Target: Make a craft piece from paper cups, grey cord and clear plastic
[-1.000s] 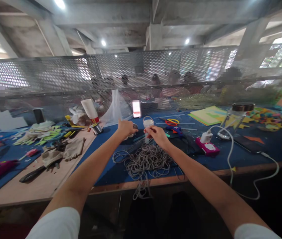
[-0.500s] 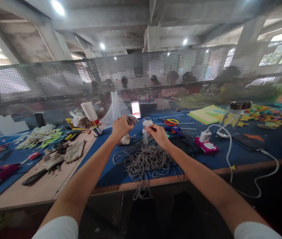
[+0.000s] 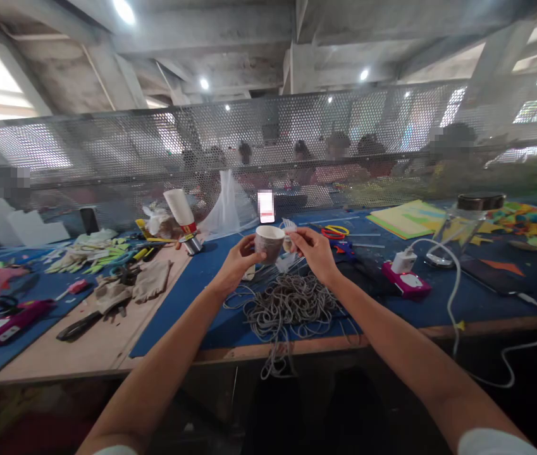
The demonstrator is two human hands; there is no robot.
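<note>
My left hand grips a small grey cup, held upright above the blue mat. My right hand pinches a small pale object right beside the cup's rim; I cannot make out what it is. A tangled heap of grey cord lies on the mat just below both hands, and some strands hang over the table's front edge.
A pink charger block with a white cable lies to the right, near a glass jar. Scissors, coloured paper, gloves, a glue gun and a paper-cup stack lie around. A perforated metal screen backs the table; people sit behind it.
My left hand picked the grey cup up off the mat and turned it upright. My right hand lifted and came in beside the cup's rim.
</note>
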